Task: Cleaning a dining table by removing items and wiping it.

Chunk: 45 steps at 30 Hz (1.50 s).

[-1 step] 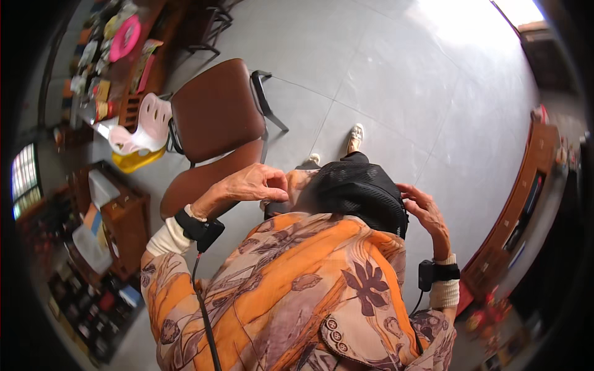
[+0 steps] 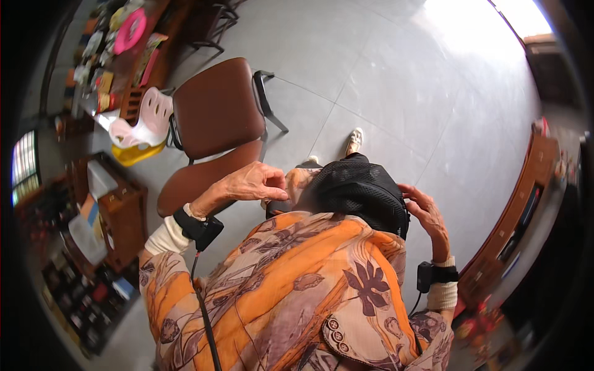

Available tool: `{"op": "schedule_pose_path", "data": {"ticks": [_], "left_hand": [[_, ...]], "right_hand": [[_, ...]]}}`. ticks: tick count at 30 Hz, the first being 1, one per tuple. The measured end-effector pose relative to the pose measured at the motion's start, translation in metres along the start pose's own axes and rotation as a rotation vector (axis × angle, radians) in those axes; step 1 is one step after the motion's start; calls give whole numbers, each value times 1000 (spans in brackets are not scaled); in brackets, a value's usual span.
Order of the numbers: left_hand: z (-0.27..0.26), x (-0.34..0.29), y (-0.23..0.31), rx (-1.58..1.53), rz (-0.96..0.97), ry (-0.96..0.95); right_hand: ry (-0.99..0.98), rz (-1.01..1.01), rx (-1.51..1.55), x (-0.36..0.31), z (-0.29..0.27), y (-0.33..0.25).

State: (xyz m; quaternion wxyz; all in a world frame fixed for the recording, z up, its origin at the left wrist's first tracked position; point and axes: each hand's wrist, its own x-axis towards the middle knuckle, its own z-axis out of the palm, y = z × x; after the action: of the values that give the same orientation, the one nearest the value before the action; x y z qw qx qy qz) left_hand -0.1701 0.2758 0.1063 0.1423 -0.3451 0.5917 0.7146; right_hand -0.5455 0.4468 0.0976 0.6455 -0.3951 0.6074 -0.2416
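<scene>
A black mesh bag [image 2: 365,191] with a curved seam sits in front of my body, over the patterned orange shirt [image 2: 309,272]. To its left is my left hand [image 2: 257,182], with the fingers curled in and the thumb pressed against them. Whatever they may hold is hidden; a fold of patterned cloth [image 2: 298,179] lies beside the fingertips. At the bag's right edge my right hand [image 2: 427,213] has its fingers bent and apart, the tips at the mesh. Both wrists carry black strapped devices over cream cuffs.
A brown padded chair [image 2: 216,108] stands at front left, with a pink-and-white moulded seat [image 2: 145,123] and a yellow piece [image 2: 137,154] beside it. Wooden cabinets [image 2: 117,213] are on the left, and a long wooden cabinet [image 2: 516,204] lines the right. Grey tiled floor [image 2: 396,93] extends ahead.
The view has shifted very slightly against the furniture. Both hands and the bag keep nearly the same places.
</scene>
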Motion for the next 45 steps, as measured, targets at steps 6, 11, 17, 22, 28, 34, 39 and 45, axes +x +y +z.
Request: {"op": "schedule_pose_path", "data": {"ticks": [6, 11, 17, 22, 28, 34, 39, 45], "left_hand": [[9, 3, 30, 0, 83, 189], [13, 5, 28, -227, -9, 321], [-27, 21, 28, -169, 90, 458], [-77, 27, 36, -42, 178, 553], [-89, 79, 12, -11, 492, 1003], [-117, 112, 59, -85, 179, 1127], [-100, 127, 102, -373, 87, 1271], [-118, 117, 113, -546, 76, 1277]], "right_hand": [[-297, 56, 45, 97, -81, -56], [-608, -19, -100, 192, -94, -123], [-824, 53, -260, 285, -82, -191], [-913, 4, -407, 352, -54, -245], [-1131, -19, -654, 427, -23, -315], [-1360, 79, -599, 509, -25, -360], [-1481, 67, -805, 534, 5, -388], [-1713, 148, -870, 617, 56, -390]]}}
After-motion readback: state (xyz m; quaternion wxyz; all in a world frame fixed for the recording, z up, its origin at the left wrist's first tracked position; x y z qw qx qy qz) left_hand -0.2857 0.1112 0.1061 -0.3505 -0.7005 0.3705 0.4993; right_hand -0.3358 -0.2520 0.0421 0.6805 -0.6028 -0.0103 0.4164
